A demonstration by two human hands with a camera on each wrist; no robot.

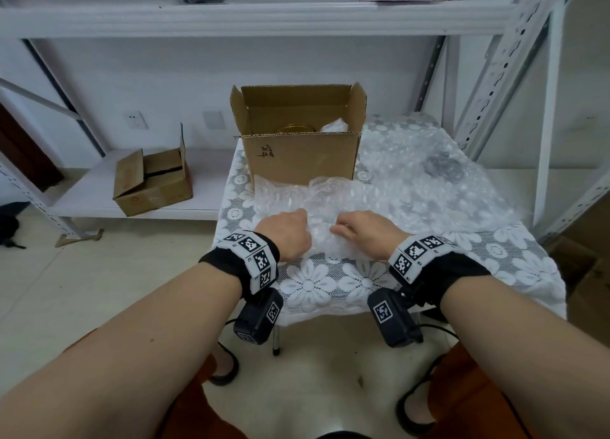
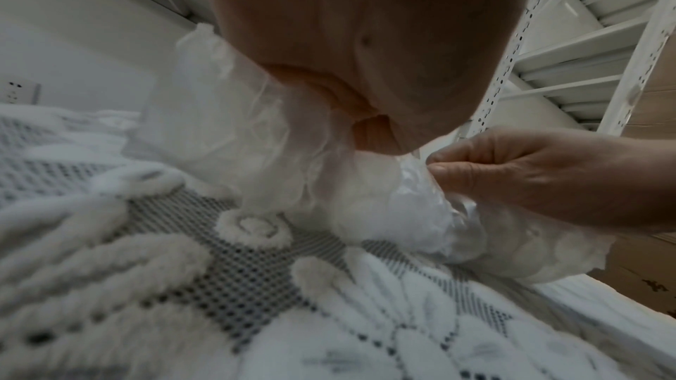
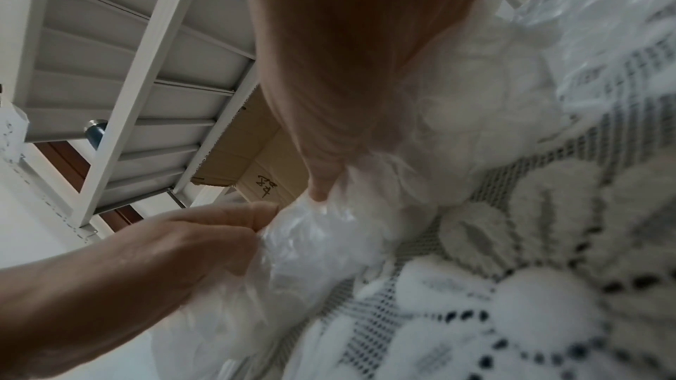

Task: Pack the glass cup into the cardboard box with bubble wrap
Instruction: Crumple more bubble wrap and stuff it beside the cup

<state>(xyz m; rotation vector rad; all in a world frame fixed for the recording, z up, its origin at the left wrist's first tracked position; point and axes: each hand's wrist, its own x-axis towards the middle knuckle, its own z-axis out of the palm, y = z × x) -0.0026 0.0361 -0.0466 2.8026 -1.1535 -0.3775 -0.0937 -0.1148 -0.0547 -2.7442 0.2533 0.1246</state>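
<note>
Currently both of my hands are curled on the bubble wrap [image 1: 317, 220] at the near edge of the table [image 1: 330, 290]. My left hand [image 1: 288, 235] grips a bunched fold of it; my right hand [image 1: 366, 230] pinches the film between thumb and fingers just beside the left. Between the two hands the wrap is gathered into a crumpled bundle resting on the lace cloth [image 1: 307, 283].

Glass cup: I cannot make it out through the film. It may sit inside the bundle, but no view confirms that.

Handling estimate: the wrap is light, soft and slick, so it slips and springs open unless I hold the folds pinched. If the cup is inside, it is rigid, fragile and heavier than its cover. I should take hold around the body of the bundle with both hands, not by a loose tail of film, which could let the cup slide out.

Beyond my hands stands the cardboard box [image 1: 298, 154], flaps up, open. A gold rim [image 1: 296, 128] and some wrap show inside. More loose wrap [image 1: 429, 174] lies to the right of my right hand.
</note>
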